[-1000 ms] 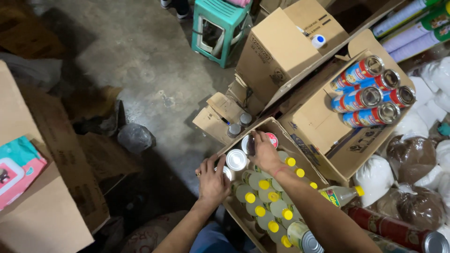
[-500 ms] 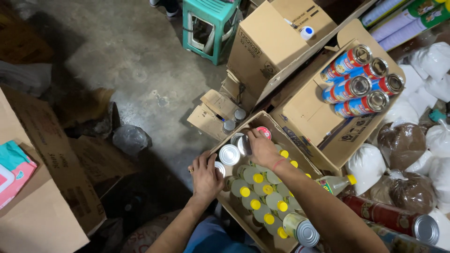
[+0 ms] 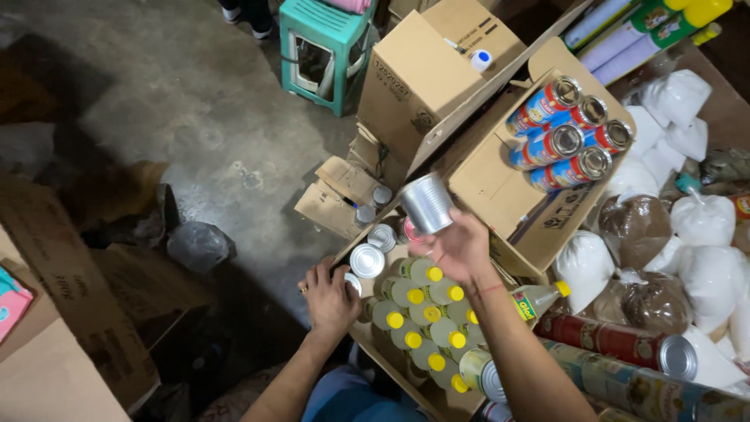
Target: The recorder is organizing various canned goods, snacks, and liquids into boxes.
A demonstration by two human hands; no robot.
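- Silver metal can (image 3: 426, 203), short and cylindrical with a plain shiny wall and no label showing, is lifted above the open brown cardboard box (image 3: 367, 348); its flat ribbed end faces the camera at a tilt.
- Right hand (image 3: 461, 250) holds it from below, fingers curled up against the can's lower side and pinching it, palm turned upward.
- Left hand (image 3: 330, 293) rests on the near-left edge of the same box, fingers bent over another small can (image 3: 353, 283) at the box's rim; whether they squeeze it or only touch it I cannot tell.
- Inside the box stand clear plastic bottles with yellow caps (image 3: 426, 328), packed close in rows, and beside them at the far end lie more silver cans (image 3: 367, 260) with their lids up.
- Just right of the box, a bottle with a yellow cap and green label (image 3: 535, 301) lies on its side.
- Beyond the raised can, a second open carton (image 3: 500, 187) holds 4 or more red and blue labelled tins (image 3: 558, 133) lying on their sides.
- White and brown filled plastic bags (image 3: 672, 234) are piled to the right.
- Farther off, a teal plastic stool (image 3: 324, 47) stands on the grey concrete floor (image 3: 195, 101).
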